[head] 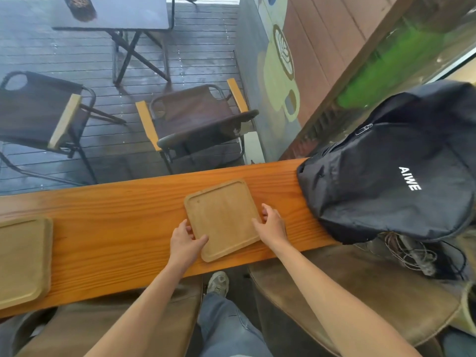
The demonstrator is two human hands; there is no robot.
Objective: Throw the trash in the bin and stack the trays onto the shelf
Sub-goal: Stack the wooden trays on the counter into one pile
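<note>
A square wooden tray [222,217] lies flat and empty on the long orange wooden counter [123,228], near its middle. My left hand [185,243] grips the tray's left near corner, thumb on top. My right hand [273,225] holds the tray's right edge, fingers curled around the rim. A second wooden tray [23,258] rests on the counter at the far left, partly cut off by the frame edge. No trash, bin or shelf is in view.
A black backpack [391,171] sits on the counter's right end, close to my right hand. Two brown stools [373,292] stand under the counter by my legs. Beyond the window are folding chairs [195,119] and a dark table [113,14].
</note>
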